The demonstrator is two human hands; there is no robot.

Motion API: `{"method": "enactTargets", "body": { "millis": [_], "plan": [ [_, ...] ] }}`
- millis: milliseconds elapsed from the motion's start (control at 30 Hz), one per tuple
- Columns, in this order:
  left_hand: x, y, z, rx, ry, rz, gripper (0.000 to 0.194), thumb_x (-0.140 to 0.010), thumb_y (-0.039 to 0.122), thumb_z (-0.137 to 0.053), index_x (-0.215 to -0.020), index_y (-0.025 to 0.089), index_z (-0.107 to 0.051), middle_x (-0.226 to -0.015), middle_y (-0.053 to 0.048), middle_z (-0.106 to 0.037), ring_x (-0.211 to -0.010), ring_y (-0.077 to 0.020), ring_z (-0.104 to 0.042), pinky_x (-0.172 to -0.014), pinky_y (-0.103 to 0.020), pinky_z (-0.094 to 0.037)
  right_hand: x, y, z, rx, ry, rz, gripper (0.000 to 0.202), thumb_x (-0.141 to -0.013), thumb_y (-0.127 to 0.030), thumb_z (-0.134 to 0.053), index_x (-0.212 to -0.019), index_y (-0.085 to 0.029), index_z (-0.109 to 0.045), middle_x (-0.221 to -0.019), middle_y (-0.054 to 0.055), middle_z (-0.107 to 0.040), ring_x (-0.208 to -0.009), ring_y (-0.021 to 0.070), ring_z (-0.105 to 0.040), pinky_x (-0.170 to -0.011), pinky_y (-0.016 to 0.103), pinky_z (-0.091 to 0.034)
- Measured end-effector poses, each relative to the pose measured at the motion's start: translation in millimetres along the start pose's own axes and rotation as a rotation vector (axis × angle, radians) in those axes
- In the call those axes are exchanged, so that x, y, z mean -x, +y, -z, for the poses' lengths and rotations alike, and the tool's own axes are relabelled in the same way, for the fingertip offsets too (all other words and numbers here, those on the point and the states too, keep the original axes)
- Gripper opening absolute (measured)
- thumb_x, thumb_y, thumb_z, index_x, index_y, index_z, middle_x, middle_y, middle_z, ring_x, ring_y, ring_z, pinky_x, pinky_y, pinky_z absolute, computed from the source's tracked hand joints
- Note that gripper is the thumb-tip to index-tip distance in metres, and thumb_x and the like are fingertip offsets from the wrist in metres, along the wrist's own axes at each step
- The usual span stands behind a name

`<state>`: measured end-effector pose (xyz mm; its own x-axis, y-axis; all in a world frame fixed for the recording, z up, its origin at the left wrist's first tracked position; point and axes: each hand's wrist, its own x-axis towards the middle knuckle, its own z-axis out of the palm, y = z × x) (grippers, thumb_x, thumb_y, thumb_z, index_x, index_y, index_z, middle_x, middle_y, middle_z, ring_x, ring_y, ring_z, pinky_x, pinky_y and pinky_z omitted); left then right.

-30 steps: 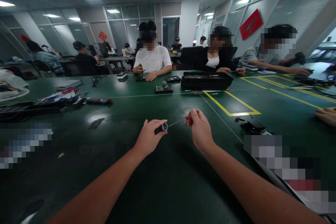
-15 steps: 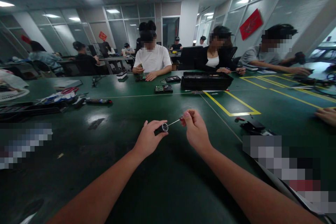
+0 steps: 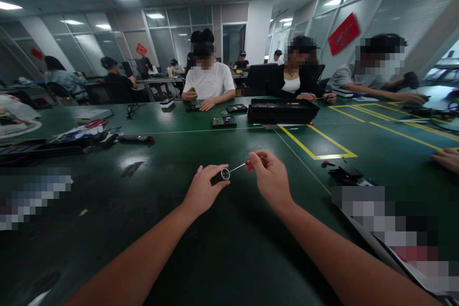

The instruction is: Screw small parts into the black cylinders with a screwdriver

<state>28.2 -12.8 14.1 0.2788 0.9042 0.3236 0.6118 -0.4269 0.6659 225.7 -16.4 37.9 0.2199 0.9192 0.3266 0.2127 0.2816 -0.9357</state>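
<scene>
My left hand (image 3: 205, 186) grips a small round black part (image 3: 225, 174) with a silvery rim, between thumb and fingers; its open face is turned to the right and toward me. A thin screwdriver (image 3: 237, 168) is pinched in my right hand (image 3: 268, 174), its handle mostly covered by my fingers. The metal shaft slants down to the left, and its tip meets the rim or inside of the round part; which of these I cannot tell. Both hands are above the dark green table (image 3: 222, 248).
Beyond my hands are a hard drive with a green circuit board (image 3: 224, 122) and a long black tray (image 3: 283, 111). A marker-like black tool (image 3: 135, 138) and red-handled tools (image 3: 96, 123) lie left. Black parts (image 3: 347, 174) lie right. Co-workers, including a person in a white shirt (image 3: 210, 79), sit opposite.
My right hand has turned slightly around the screwdriver handle and shifted a little right. My left hand and the round part stay in place.
</scene>
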Motion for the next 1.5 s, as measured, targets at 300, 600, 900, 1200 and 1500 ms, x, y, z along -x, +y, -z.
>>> {"method": "enactTargets", "body": {
  "millis": [300, 600, 900, 1200, 1500],
  "plan": [
    [-0.8, 0.2, 0.3, 0.000, 0.009, -0.006, 0.040, -0.087, 0.027, -0.070, -0.127, 0.031, -0.063, -0.129, -0.003, -0.067, -0.123, -0.0255, -0.058, -0.119, -0.060, -0.019, -1.5, 0.0, -0.5, 0.005, 0.022, -0.046, 0.037, -0.088, -0.054, -0.063, -0.089, -0.017, -0.066, -0.077, 0.007, -0.074, -0.069, 0.0204, -0.069, -0.067, 0.034, -0.052],
    [-1.2, -6.3, -2.1, -0.013, 0.019, -0.003, 0.040, -0.088, 0.027, -0.069, -0.127, 0.033, -0.064, -0.126, -0.002, -0.068, -0.119, -0.0253, -0.059, -0.118, -0.060, -0.022, 4.1, 1.0, 1.5, 0.033, -0.103, 0.117, 0.014, -0.095, -0.033, -0.051, -0.089, -0.022, -0.059, -0.068, -0.002, -0.061, -0.064, 0.0161, -0.059, -0.062, 0.029, -0.044],
    [-1.3, -7.0, -1.8, -0.031, 0.011, 0.016, 0.040, -0.087, 0.025, -0.070, -0.126, 0.032, -0.064, -0.127, -0.002, -0.067, -0.122, -0.0256, -0.058, -0.119, -0.061, -0.017, 6.4, -10.2, 1.1, 0.243, -0.141, 0.157, 0.028, -0.099, -0.039, -0.042, -0.107, -0.022, -0.063, -0.074, 0.001, -0.064, -0.062, 0.0172, -0.057, -0.059, 0.030, -0.040],
    [-4.3, -7.2, 1.4, -0.069, 0.033, 0.004, 0.040, -0.087, 0.024, -0.070, -0.126, 0.031, -0.065, -0.124, -0.003, -0.069, -0.118, -0.0256, -0.060, -0.116, -0.058, -0.025, 5.6, -6.7, 1.1, 0.248, -0.188, 0.126, 0.033, -0.101, -0.040, -0.037, -0.116, -0.024, -0.061, -0.077, 0.001, -0.064, -0.062, 0.0179, -0.056, -0.059, 0.032, -0.040],
    [-2.9, -6.7, 1.6, -0.078, 0.041, -0.032, 0.040, -0.087, 0.024, -0.071, -0.126, 0.031, -0.064, -0.124, -0.003, -0.069, -0.117, -0.0242, -0.061, -0.115, -0.057, -0.028, 4.9, 0.4, -4.5, -0.035, -0.108, 0.075, 0.017, -0.092, -0.037, -0.053, -0.099, -0.022, -0.056, -0.085, 0.003, -0.064, -0.079, 0.0197, -0.061, -0.074, 0.035, -0.047]
  ]
}}
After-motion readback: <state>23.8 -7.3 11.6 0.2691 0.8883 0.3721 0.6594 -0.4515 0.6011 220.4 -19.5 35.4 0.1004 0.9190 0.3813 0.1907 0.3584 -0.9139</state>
